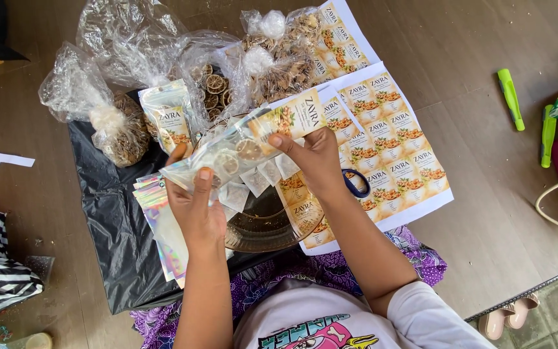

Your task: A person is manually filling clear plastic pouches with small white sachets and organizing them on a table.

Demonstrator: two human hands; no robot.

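Note:
Both hands hold one clear pouch with dried fruit slices inside and a printed label on its upper end. My left hand grips its lower end with the thumb on top. My right hand pinches the labelled end. Under the pouch sits a round glass bowl with small white sachets on it. A stack of shiny holographic pouches lies beside my left hand on a black plastic sheet.
Sheets of printed labels cover the floor to the right, with blue scissors on them. Clear bags of dried slices and botanicals stand behind. A filled labelled pouch leans there. Green markers lie far right.

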